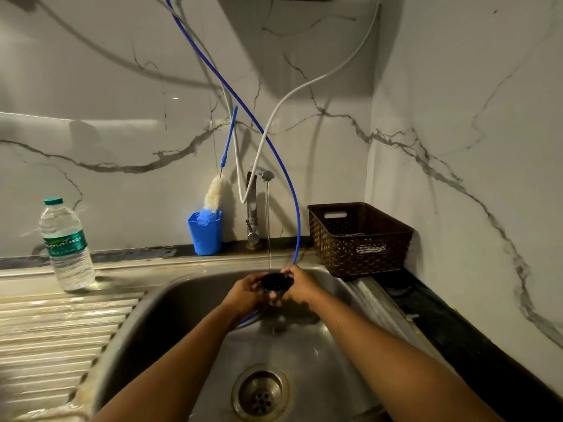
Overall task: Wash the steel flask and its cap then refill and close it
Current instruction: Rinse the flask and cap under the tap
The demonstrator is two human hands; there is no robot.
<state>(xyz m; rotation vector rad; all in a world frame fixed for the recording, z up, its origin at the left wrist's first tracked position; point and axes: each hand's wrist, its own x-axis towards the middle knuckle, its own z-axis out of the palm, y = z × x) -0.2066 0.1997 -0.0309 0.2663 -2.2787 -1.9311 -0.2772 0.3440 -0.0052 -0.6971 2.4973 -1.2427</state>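
Note:
A small black cap (276,281) is held over the steel sink (182,300), directly under the running stream of water (268,226) from the tap (259,190). My left hand (246,292) grips the cap from the left side. My right hand (300,284) grips it from the right, fingers curled over its rim. Water drips off below the cap into the basin. The steel flask itself is not in view.
A clear plastic water bottle (66,245) stands on the ribbed drainboard at left. A blue cup (205,233) with a bottle brush (217,190) sits behind the sink. A brown basket (359,239) stands at the right. Blue and white hoses hang over the tap. The drain (260,392) lies near me.

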